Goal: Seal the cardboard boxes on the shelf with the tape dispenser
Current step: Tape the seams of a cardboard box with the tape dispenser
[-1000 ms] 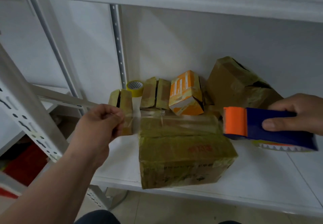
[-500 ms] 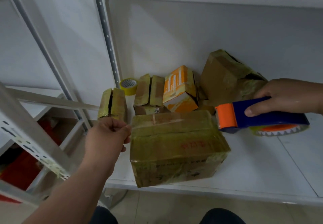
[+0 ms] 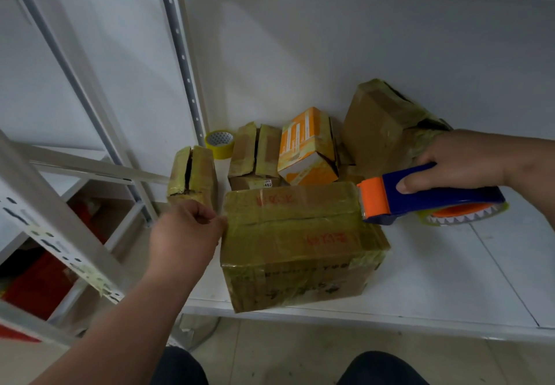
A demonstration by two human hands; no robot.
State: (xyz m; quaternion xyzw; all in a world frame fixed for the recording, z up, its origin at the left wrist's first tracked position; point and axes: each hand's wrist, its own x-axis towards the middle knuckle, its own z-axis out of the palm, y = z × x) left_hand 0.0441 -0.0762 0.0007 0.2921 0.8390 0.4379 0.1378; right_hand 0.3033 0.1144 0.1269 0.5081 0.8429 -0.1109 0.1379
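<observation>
A tape-wrapped cardboard box (image 3: 300, 243) with red writing sits at the front edge of the white shelf (image 3: 444, 288). My left hand (image 3: 187, 231) pinches the free end of a clear tape strip at the box's top left edge. The strip runs across the box top to the blue and orange tape dispenser (image 3: 429, 195), which my right hand (image 3: 459, 156) grips by its handle at the box's top right corner. The dispenser's orange nose touches that corner.
Behind the box stand a split small box (image 3: 193, 174), two narrow taped boxes (image 3: 255, 150), an orange and white carton (image 3: 307, 147), a large tilted box (image 3: 384, 120) and a yellow tape roll (image 3: 219, 142). Metal shelf uprights (image 3: 51, 213) cross at left. My knees show below.
The tape strip, stretched in the air above the box a second ago, now lies on the box top. My left hand came in to the box's left edge and the dispenser dropped to its right corner.
</observation>
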